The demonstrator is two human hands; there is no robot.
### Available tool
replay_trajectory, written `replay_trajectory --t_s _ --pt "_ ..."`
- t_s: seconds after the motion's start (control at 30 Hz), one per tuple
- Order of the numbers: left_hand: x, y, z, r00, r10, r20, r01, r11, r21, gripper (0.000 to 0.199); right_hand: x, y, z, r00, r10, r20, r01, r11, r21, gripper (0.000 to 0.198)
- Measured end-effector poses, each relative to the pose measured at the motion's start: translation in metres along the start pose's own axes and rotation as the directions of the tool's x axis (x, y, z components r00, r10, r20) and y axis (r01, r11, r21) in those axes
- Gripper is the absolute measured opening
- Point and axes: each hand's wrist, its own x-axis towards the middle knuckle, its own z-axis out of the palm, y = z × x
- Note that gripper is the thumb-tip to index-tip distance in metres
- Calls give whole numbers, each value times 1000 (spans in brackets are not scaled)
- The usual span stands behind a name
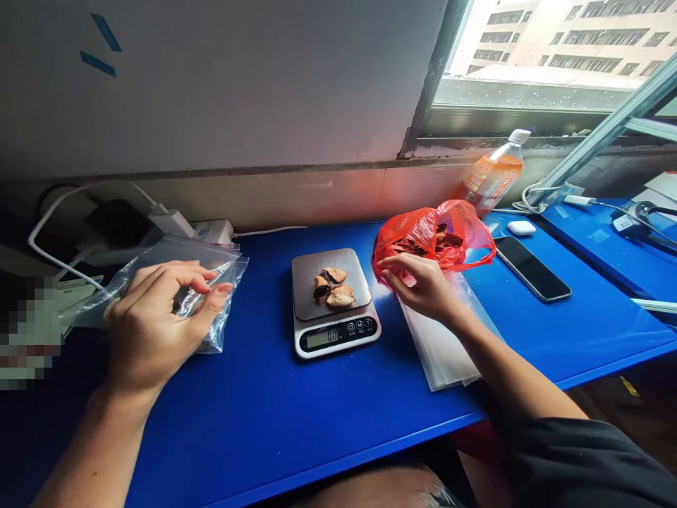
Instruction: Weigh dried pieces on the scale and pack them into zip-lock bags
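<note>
A white kitchen scale (304, 328) has several brown, dried husk-like pieces (341, 295) on its metal plate, and its display reads 0.0. To its left, my left hand (159, 303) hovers over clear plastic zip bags (214, 331), fingers curved, with a gap between thumb and forefinger. My right hand (420, 282) is in front of a red plastic bag (407, 229), thumb and forefinger pinched together at its near left edge. Whether they grip the bag film or a small piece is hidden. Dark brown pieces (447, 238) show in the bag's opening.
Flat translucent bags (438, 360) lie under my right forearm. A phone (534, 268), a white earbud case (521, 228) and a drink bottle (494, 173) are at the right. A charger (172, 220) with white cables sits at the back left. The blue table (254, 437) meets a wall behind.
</note>
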Motion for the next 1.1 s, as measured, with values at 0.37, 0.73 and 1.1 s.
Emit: replay_trajectory --t_s 0.37,0.73,1.1 --pt "-1 13 3 991 125 42 -123 991 -57 19 1 39 -55 901 304 -309 -345 935 -87 24" --pt "-9 28 11 971 128 200 -102 986 -134 38 3 20 -46 955 147 -258 -208 951 -227 18" --pt "-11 30 17 954 95 283 -41 981 -191 29 -55 31 -70 936 153 318 -21 924 -382 26"
